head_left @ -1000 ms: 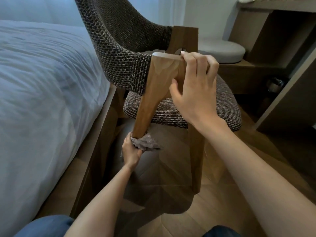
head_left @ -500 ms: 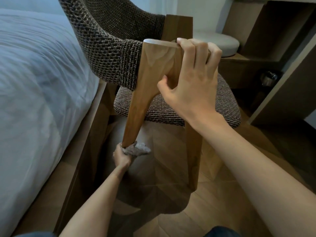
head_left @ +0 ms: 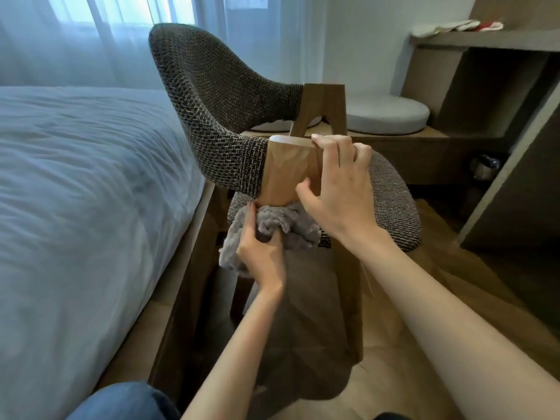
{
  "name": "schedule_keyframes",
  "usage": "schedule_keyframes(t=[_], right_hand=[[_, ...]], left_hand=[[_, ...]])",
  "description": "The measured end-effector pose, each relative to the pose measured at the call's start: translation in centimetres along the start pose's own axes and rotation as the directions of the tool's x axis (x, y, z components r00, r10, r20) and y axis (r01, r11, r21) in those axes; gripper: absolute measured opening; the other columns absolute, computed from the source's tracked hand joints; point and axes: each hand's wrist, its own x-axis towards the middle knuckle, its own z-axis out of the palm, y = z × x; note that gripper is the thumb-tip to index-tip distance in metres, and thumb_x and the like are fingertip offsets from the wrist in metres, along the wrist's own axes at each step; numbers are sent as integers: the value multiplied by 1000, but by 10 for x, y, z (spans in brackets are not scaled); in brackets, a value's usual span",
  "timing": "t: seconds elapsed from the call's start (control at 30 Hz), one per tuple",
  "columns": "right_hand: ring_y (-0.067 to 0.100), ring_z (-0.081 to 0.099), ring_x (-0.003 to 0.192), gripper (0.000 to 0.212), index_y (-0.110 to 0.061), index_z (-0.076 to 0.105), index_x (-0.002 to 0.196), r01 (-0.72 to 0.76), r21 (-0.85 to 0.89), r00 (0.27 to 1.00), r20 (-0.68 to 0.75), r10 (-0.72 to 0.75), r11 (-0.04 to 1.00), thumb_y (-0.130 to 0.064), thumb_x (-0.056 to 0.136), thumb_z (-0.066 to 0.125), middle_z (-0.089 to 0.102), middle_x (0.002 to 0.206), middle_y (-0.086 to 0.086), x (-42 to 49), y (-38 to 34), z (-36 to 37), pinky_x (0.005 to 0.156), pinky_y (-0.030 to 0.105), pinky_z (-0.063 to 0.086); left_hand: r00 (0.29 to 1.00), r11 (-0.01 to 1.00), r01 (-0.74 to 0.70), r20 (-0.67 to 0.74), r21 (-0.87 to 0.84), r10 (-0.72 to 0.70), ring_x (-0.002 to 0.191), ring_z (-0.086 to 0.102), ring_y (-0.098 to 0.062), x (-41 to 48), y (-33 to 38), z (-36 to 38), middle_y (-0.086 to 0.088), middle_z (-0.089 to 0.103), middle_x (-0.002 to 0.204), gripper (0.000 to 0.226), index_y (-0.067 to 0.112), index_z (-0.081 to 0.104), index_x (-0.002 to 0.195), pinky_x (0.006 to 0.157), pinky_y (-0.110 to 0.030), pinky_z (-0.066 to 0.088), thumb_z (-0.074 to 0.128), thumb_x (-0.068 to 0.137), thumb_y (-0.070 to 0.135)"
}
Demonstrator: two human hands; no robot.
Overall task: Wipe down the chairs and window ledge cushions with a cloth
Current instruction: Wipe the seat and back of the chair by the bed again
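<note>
Closely, from the head view: bunched a grey cloth (head_left: 288, 225) in the left hand (head_left: 260, 256), fingers curled round the wad, thumb up along its left edge. Pressed that wad to the chair (head_left: 212, 86), right where the wooden post (head_left: 288, 171) met the woven seat (head_left: 391, 189). Left a loose tail of cloth hanging below the hand, near the bed frame (head_left: 188, 283). Clamped the right hand (head_left: 339, 189) on the top of the same post, fingers hooked over its rounded upper edge, thumb spread on the near face, just above the cloth and nearly touching it. Reached in with both bare forearms from below, the right one crossing over the floor (head_left: 439, 268), the left one rising from beside a knee (head_left: 121, 401) in blue denim.

Found the chair close beside a bed (head_left: 75, 177) on the left, white cover rumpled, wooden frame just beside the chair. Saw its curved woven back rising up and left of the post, against sheer curtains (head_left: 91, 40). Saw behind it a ledge (head_left: 394, 135) bearing a pale round cushion (head_left: 385, 112), with a second cushion (head_left: 269, 126) half hidden by the back. Noted a tabletop (head_left: 500, 42) high on the right with some papers or cloths, too blurred to tell, and a shiny metal thing (head_left: 485, 166) in the dark recess below.
</note>
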Motion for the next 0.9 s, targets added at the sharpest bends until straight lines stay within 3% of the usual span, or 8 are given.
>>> schedule_keyframes(t=[0.17, 0.23, 0.33, 0.4, 0.47, 0.73, 0.9], right_hand=[[27, 39, 101, 56, -13, 45, 130, -17, 13, 1000, 15, 17, 1000, -33, 79, 56, 45, 126, 7, 1, 0, 1, 80, 32, 41], [27, 38, 101, 55, -13, 45, 129, -29, 33, 999, 24, 28, 999, -33, 80, 55, 44, 125, 7, 1, -2, 0, 79, 33, 42], [26, 37, 102, 52, -13, 45, 129, -54, 63, 998, 38, 52, 997, -33, 81, 54, 44, 126, 7, 1, -4, -3, 80, 34, 43], [25, 37, 104, 51, -14, 45, 129, -68, 75, 996, 55, 64, 995, -33, 82, 53, 43, 126, 6, 2, -5, -5, 81, 35, 44], [25, 39, 103, 46, -14, 46, 126, -90, 94, 995, 62, 85, 991, -33, 84, 52, 44, 124, 5, 4, -8, -8, 81, 36, 44], [21, 41, 101, 37, -15, 51, 115, -155, 19, 988, 11, 155, 988, -45, 93, 48, 51, 115, 4, 11, -16, -8, 77, 29, 38], [17, 41, 92, 34, -15, 56, 101, -194, 9, 978, -81, 194, 981, -46, 94, 46, 54, 99, 4, 21, -17, -1, 73, 25, 31]], left_hand=[[1000, 999, -16, 5, -52, 16, 127, 49, -13, 7, 5, 0, -6, 57, 133, 55, 10, 52, 133, 110, -31, 38, 66, 81, -1], [998, 1000, -27, 59, 15, 26, 122, 53, -16, 6, -9, -9, -9, 59, 128, 51, 8, 55, 129, 107, -31, 41, 66, 80, -3], [976, 967, 107, 160, 231, -146, 116, 56, -22, 10, -28, -29, -12, 62, 122, 45, 8, 59, 126, 100, -25, 40, 64, 82, -1], [942, 911, 192, 192, 365, -276, 113, 58, -25, 14, -33, -44, -13, 66, 117, 40, 10, 63, 122, 93, -27, 42, 63, 83, -1], [930, 882, 217, 186, 417, -317, 111, 59, -27, 21, -27, -55, -13, 66, 115, 39, 12, 64, 120, 91, -31, 44, 61, 83, -3], [923, 960, -69, 383, 271, -41, 105, 57, -18, 79, 38, -88, -2, 62, 109, 47, 15, 60, 115, 82, -20, 43, 47, 78, -11], [881, 941, -216, 467, 262, 72, 88, 57, -7, 105, 43, -91, 13, 61, 92, 41, 24, 59, 112, 75, -16, 42, 59, 78, 0]])
